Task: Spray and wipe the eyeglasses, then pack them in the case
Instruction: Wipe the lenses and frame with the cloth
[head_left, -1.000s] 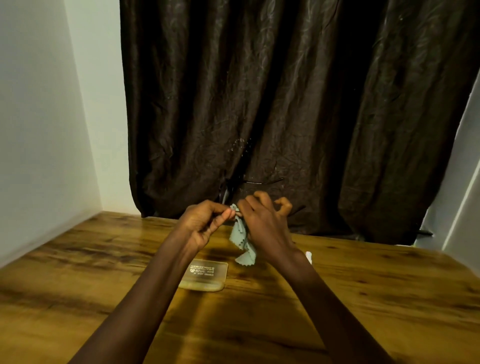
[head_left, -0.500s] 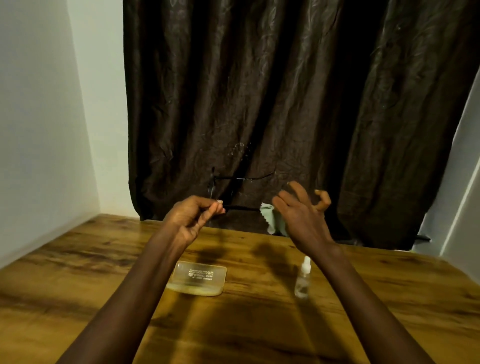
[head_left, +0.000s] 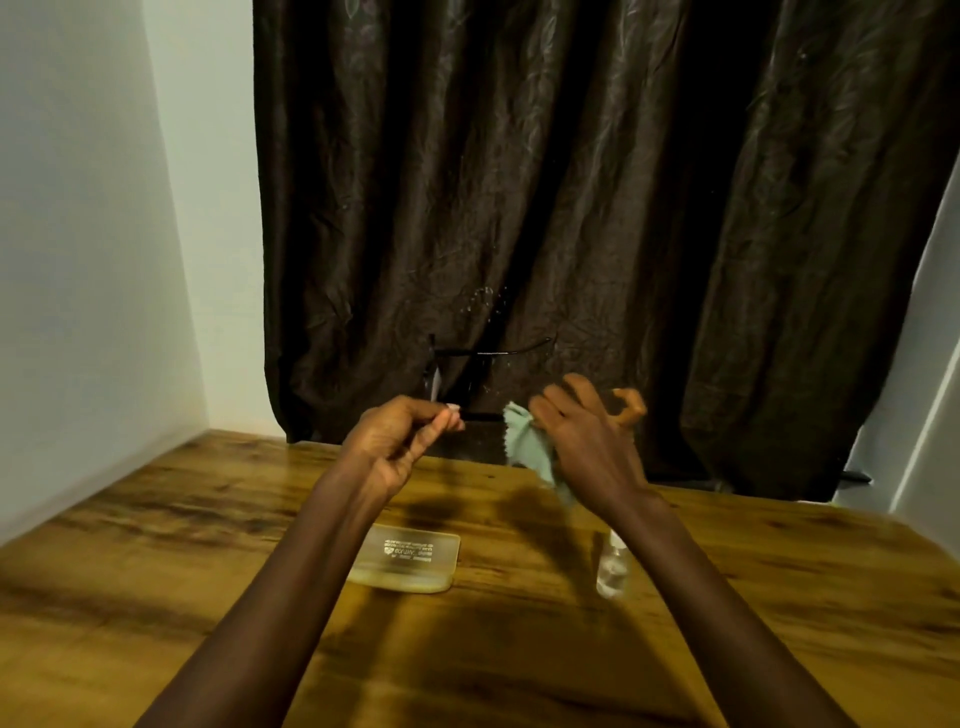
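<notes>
**Head view (the only one on offer)**

1. **Left hand** (head_left: 410, 441): thumb and forefinger are pressed together on one temple of the eyeglasses (head_left: 488, 353), with the other fingers curled beneath. The eyeglasses stand in the air at twelve o'clock from this hand, well above the table (head_left: 156, 571). The frame is dark against the dark curtain (head_left: 571, 182). The lenses sit to the left and the second temple runs off toward three o'clock.

2. **Right hand** (head_left: 587, 452): it is at three o'clock from the left hand and apart from it. Its fingers are closed on a pale green cloth (head_left: 524, 441) that hangs from under the palm (blur hides just which fingers do the holding). The cloth's upper corner sits just beside the free tip of the pinched temple; whether it touches, I cannot tell.

3. **Case** (head_left: 405, 564): translucent, lying flat on the table at six o'clock from the left hand.

4. **Spray bottle** (head_left: 613, 569): upright, at three o'clock from the case.

**Change noted:** a second ago both hands were bunched together, the cloth worked against the frame. Half a second ago they had parted, and they remain parted now, the cloth off beside the temple tip. I judge this the end of a wiping stroke. Spraying looks done and wiping is finishing or about to shift to another part. Packing has not begun: the temples are unfolded and the case is untouched.
</notes>
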